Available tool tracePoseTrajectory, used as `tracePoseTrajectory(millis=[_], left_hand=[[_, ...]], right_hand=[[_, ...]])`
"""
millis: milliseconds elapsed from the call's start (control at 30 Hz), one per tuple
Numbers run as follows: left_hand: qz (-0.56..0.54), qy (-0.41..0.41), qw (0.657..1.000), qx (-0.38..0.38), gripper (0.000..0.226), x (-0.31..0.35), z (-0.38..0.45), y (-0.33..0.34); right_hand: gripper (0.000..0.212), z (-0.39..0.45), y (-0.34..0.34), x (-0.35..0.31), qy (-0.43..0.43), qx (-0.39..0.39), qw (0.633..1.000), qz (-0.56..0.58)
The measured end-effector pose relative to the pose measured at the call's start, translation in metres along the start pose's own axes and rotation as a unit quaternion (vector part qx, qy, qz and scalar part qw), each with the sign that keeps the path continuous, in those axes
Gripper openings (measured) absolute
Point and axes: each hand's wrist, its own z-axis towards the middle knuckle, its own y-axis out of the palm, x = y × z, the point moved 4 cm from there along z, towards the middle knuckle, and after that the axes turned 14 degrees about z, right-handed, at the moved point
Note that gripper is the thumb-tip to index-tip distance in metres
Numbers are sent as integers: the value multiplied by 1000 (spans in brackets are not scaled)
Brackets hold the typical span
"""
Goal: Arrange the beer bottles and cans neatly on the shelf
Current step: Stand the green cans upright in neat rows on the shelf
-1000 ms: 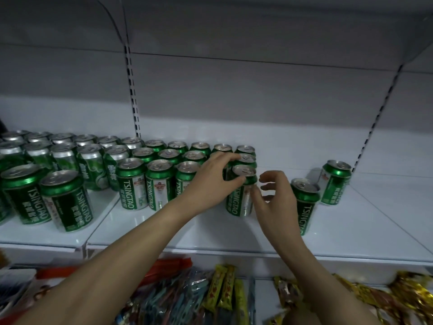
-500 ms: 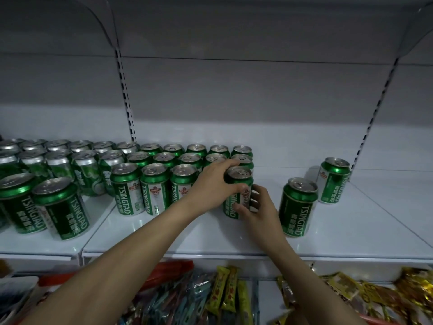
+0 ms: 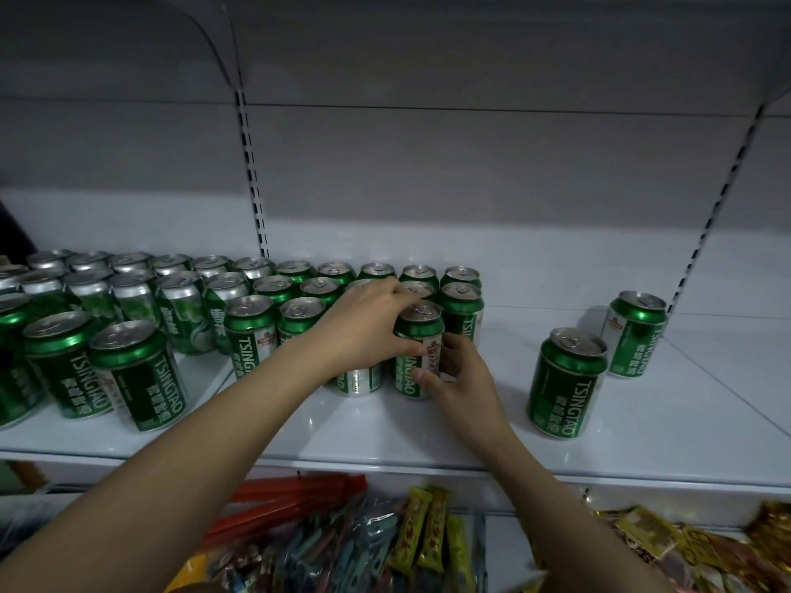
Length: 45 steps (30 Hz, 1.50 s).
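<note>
Green Tsingtao cans crowd the left half of the white shelf point(image 3: 428, 430), packed in rows from the back wall toward the front edge. I have one can point(image 3: 417, 336) at the right end of the front row between both hands. My left hand point(image 3: 368, 327) reaches over the neighbouring can point(image 3: 357, 378), fingers curled round the top rim and thumb pressed on the label. My right hand point(image 3: 460, 378) holds the lower side from the right, thumb on the front, the other fingers wrapped behind. The can stands upright on the shelf, touching the one at its left and just in front of another can point(image 3: 462, 310) in the row behind.

Two single cans stand well apart on the right: one point(image 3: 567, 383) near the front edge, one point(image 3: 635, 333) farther back beside the slotted upright point(image 3: 710, 216). At the far left, two Tsingtao cans point(image 3: 137, 374) stand forward of the block; behind them are cans with a different, paler label point(image 3: 184, 314). The exact total I cannot count, since my arm hides some.

Below the front edge lie snack packets point(image 3: 423, 537) and red wrappers point(image 3: 291, 498).
</note>
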Motion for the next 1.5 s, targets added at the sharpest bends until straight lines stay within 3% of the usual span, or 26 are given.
tracePoseTrajectory(millis=[633,733,867,967,1067,1167,1267,1400,1500], left_hand=[[22,-16,1000,4,80,-5,-5,10],[-3,-16,998,55,68,2,-7,-1],[-131,-27,977,168,40,18,-4,-28],[-242,-25,954,174,28,38,8,-40],[-311,-16,942,125,28,65,23,-37],[-331,11,942,56,39,95,33,-20],[-327,42,944,7,52,120,41,-4],[-337,53,939,-43,66,140,50,8],[-342,55,938,-37,58,147,54,11]], right_hand=[[55,-3,11,1,7,-53,998,-14],[46,-4,4,-18,-45,0,998,-51],[26,-5,-14,-72,-174,66,982,-31],[24,-6,-35,-113,-250,86,962,-66],[20,-9,-65,-134,-282,113,946,-114],[17,-17,-98,-131,-256,151,941,-162],[21,-23,-127,-108,-170,163,959,-161],[38,-33,-152,-76,-41,127,986,-101],[57,-44,-161,-52,28,80,995,-60]])
